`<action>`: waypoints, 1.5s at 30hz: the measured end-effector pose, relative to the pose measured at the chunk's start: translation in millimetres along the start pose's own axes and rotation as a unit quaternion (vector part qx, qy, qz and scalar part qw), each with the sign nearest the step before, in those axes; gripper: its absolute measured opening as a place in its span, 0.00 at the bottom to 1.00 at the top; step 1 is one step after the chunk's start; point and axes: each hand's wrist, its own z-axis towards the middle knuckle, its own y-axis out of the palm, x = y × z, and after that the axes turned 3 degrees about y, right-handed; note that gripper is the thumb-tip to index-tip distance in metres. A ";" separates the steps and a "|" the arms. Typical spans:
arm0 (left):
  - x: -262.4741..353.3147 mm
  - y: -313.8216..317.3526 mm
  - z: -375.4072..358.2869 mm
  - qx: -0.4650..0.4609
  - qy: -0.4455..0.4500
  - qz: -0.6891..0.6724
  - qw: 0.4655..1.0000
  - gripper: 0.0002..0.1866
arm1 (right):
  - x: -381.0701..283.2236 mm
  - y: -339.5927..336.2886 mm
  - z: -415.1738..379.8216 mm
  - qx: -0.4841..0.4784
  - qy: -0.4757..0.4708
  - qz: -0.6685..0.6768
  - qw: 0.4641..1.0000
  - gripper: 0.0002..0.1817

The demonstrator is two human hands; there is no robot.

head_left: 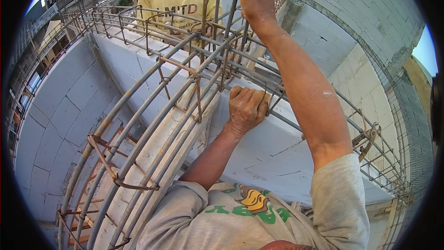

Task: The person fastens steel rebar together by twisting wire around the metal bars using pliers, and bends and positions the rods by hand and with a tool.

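Note:
My left hand [246,107] is closed around a horizontal bar of the steel rebar cage [152,125], where the cage lies along the top of a white block wall [273,153]. My right hand [257,1] reaches further out and higher, with its fingers wrapped round upright rebars [233,16] that rise from the junction of the cages. Rusty stirrups [121,176] tie the long bars together at intervals.
A person in a yellow printed shirt [180,0] stands across the cage, hands near the upright bars. A second rebar cage [365,157] runs right along the wall top. Grey block walls [60,115] drop away on both sides, with buildings beyond at left.

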 end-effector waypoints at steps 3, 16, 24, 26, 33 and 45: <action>3.4 -0.2 -0.9 0.006 -0.006 -0.009 1.000 0.05 | 4.1 2.9 11.2 0.056 -0.021 -0.104 0.993 0.32; 2.1 0.5 -0.2 0.010 0.000 0.002 1.000 0.06 | -6.3 -30.5 17.2 -0.025 0.111 0.034 0.993 0.25; 6.9 2.6 0.7 0.017 -0.014 0.006 1.000 0.06 | -54.2 -100.3 -2.7 -0.029 0.105 0.090 0.990 0.17; 7.0 -0.1 0.9 0.009 -0.019 0.005 1.000 0.05 | -79.0 -104.0 -5.6 0.035 0.062 0.051 0.996 0.16; 7.5 -7.4 2.5 -0.009 -0.017 -0.020 1.000 0.07 | -155.5 -158.9 42.4 0.128 -0.056 0.052 0.989 0.17; 4.7 -5.5 0.8 -0.010 -0.002 -0.017 1.000 0.05 | -192.8 -133.0 76.3 0.164 -0.307 0.116 0.930 0.22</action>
